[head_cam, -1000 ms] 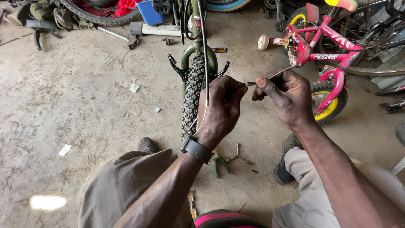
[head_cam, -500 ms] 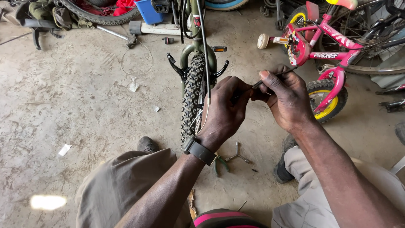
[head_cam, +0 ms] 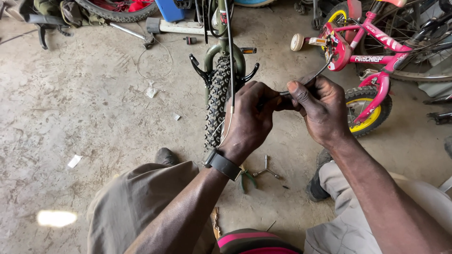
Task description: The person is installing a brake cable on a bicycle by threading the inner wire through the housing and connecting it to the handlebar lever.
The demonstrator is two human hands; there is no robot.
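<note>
- Left hand (head_cam: 249, 117) and right hand (head_cam: 320, 110) both pinch a thin dark cable (head_cam: 316, 75), fingers closed on it.
- The cable is slim and black, curving up-right toward the pink bicycle (head_cam: 372, 51), held above the knobby tyre (head_cam: 217, 101).

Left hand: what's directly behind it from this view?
Behind the left hand stands the knobby tyre of the green bicycle. Its lower tread shows left of the wrist. The hand covers the tyre's right edge and part of the thin cable pinched with the right hand.
</note>
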